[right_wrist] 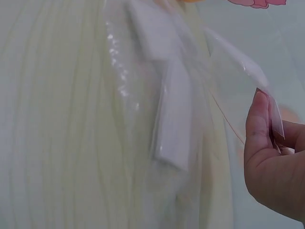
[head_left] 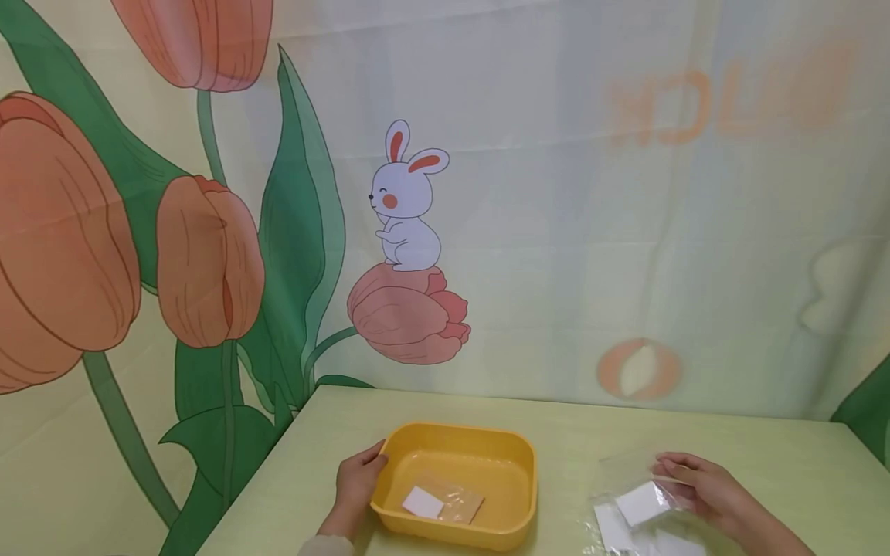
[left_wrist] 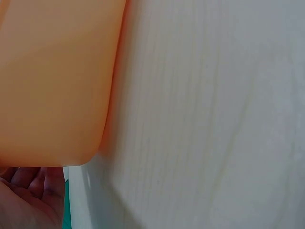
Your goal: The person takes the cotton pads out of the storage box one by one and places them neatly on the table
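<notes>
My left hand (head_left: 356,480) grips the left side of a yellow plastic basin (head_left: 462,529), thumb by the rim. The left wrist view shows its curled fingers (left_wrist: 35,183) partly hidden behind the basin's wall (left_wrist: 57,109). Inside the basin lie a white rectangular piece (head_left: 422,503) and a clear plastic packet (head_left: 460,503). To the right, my right hand (head_left: 716,490) pinches the edge of a clear plastic bag (head_left: 612,472) between thumb and fingers. Several flat white pieces (head_left: 643,503) sit in this bag, which hangs from the hand in the right wrist view (right_wrist: 174,119).
A pale green-yellow table (head_left: 278,494) with a wood-grain look bears the basin. Behind its back edge hangs a cloth backdrop (head_left: 528,232) printed with tulips and a white rabbit (head_left: 412,239).
</notes>
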Tool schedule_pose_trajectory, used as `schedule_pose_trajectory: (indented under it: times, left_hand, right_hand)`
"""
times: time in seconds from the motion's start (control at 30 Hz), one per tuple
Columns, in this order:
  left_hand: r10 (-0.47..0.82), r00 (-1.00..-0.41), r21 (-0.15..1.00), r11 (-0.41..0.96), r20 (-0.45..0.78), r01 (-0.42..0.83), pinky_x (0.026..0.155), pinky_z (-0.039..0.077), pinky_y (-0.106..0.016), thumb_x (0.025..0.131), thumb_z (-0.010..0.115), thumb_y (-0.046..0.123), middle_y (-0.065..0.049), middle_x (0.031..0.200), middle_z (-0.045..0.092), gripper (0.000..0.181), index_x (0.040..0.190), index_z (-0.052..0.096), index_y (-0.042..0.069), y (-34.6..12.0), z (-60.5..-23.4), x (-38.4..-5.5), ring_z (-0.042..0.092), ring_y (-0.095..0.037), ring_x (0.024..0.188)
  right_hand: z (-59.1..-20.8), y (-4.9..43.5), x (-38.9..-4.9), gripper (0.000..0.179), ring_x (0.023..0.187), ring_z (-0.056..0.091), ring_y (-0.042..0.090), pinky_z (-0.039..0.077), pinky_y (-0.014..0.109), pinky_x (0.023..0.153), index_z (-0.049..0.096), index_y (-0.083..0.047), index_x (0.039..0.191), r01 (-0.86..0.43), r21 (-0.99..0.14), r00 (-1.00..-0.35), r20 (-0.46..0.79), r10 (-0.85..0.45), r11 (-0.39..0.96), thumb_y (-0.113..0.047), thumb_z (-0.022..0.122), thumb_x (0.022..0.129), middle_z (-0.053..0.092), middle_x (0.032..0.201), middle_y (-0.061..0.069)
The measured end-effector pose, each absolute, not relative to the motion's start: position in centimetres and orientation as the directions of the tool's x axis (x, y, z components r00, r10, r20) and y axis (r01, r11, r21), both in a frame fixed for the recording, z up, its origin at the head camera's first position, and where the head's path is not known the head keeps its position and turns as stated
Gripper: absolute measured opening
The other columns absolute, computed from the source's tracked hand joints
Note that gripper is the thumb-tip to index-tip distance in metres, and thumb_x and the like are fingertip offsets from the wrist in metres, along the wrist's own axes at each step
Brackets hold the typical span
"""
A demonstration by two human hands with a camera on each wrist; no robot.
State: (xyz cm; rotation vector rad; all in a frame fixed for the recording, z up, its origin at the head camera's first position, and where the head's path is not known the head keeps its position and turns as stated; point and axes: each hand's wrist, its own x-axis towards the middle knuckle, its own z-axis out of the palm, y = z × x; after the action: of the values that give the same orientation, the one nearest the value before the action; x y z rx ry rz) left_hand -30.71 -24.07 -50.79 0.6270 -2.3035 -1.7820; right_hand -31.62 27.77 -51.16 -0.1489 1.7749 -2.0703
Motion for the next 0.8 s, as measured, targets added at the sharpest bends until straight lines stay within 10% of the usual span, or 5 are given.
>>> schedule_pose_trajectory:
  times: [0.47, 0.8]
  left_hand:
    - [-0.41, -0.905, 0.948, 0.23, -0.112, -0.221, 0.113, 0.048, -0.054, 0.102, 0.054, 0.009, -0.023, 0.148, 0.055, 0.039, 0.139, 0.057, -0.005, -23.9, -50.7, -30.6, 0.051, -0.044, 0.14]
    - [-0.411, -0.905, 0.951, 0.219, -0.112, -0.217, 0.115, 0.047, -0.053, 0.102, 0.052, 0.008, -0.023, 0.148, 0.055, 0.039, 0.139, 0.057, -0.006, -23.9, -50.8, -30.7, 0.05, -0.043, 0.141]
  right_hand:
    - [-52.2, 29.0, -31.9, 0.018, 0.084, 0.075, 0.002, 0.064, 0.019, 0.079, 0.072, -0.014, 0.099, 0.291, -0.955, -0.924, -0.265, -0.276, -0.058, 0.0, 0.061, 0.098, 0.078, 0.089, -0.009]
    - [-52.1, 28.3, -32.7, 0.026, 0.074, 0.062, 0.002, 0.055, 0.022, 0.064, 0.068, 0.008, 0.109, 0.226, -0.894, -0.967, -0.252, -0.018, 0.388, -0.011, 0.071, 0.091, 0.071, 0.081, -0.013]
